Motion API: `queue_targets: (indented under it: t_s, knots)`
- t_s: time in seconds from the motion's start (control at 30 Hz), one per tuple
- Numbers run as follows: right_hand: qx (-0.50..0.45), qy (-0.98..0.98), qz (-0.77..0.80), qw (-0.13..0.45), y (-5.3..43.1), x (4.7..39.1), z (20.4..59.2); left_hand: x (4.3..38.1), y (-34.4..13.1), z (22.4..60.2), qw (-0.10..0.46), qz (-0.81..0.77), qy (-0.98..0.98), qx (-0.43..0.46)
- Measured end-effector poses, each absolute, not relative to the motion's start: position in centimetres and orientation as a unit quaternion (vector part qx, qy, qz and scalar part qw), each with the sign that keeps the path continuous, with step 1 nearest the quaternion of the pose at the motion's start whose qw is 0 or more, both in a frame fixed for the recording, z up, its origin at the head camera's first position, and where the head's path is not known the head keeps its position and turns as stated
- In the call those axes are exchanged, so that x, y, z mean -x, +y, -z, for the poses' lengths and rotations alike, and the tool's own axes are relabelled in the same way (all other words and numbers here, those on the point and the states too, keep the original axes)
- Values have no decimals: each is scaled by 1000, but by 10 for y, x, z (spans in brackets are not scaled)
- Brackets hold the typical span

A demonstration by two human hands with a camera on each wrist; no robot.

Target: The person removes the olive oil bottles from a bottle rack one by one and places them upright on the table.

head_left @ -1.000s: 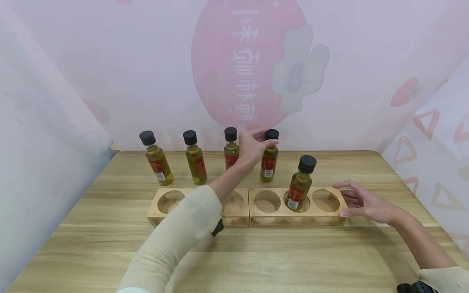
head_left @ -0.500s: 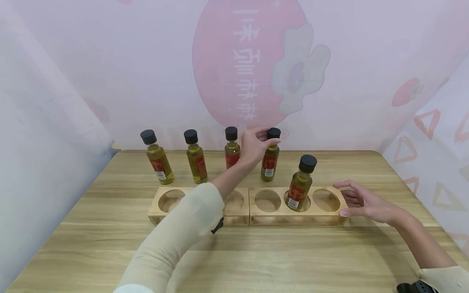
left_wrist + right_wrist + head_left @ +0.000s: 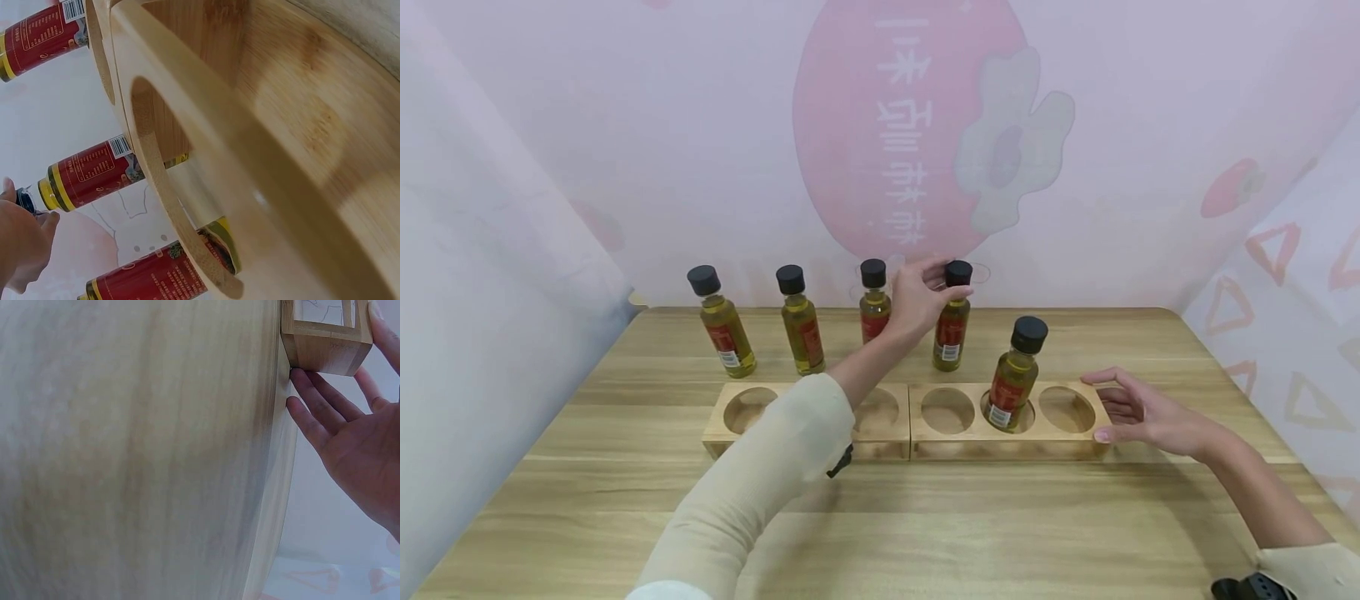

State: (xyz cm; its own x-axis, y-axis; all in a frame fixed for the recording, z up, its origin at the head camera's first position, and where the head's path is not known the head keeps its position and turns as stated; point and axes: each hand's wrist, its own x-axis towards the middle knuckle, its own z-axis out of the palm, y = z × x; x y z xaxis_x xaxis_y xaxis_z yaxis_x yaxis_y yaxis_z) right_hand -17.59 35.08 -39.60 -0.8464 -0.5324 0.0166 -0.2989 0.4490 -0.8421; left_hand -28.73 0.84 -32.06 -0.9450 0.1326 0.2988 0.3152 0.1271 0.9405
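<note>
Oil bottle (image 3: 951, 332), standing at eleven o'clock from the wooden holder (image 3: 977, 439), is pinched by its cap (image 3: 957, 272) in the narrowed grip of the left hand (image 3: 917, 302), the holder's three-o'clock end being held by the right hand (image 3: 1153, 421); grasping seems underway, a straight lift called for.

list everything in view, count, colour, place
Racks: 2, tan, end to end on table
Back-row bottles: 4, yellow-green, black-capped, behind the racks
Racked bottle: 1, same colours, right rack's middle hole
Table: 1, tan, beneath
Backdrop: count unclear, pink and white, around table
Wrist gear: at least 2, black, at wrists
Sleeves: 2, cream, left and right
Left hand: 1, bare, pinching rightmost back-row bottle's top
Right hand: 1, bare, gripping racks' right end
</note>
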Motion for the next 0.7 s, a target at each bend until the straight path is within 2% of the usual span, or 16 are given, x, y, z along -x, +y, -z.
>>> queue_targets:
  t_s: [0.33,0.7]
  knots:
    - [242,842,465,127,351,176,397,285,0,322,67,609,-770,177]
    - [232,847,460,129,349,175,396,278,-12,320,50,630,-759,158]
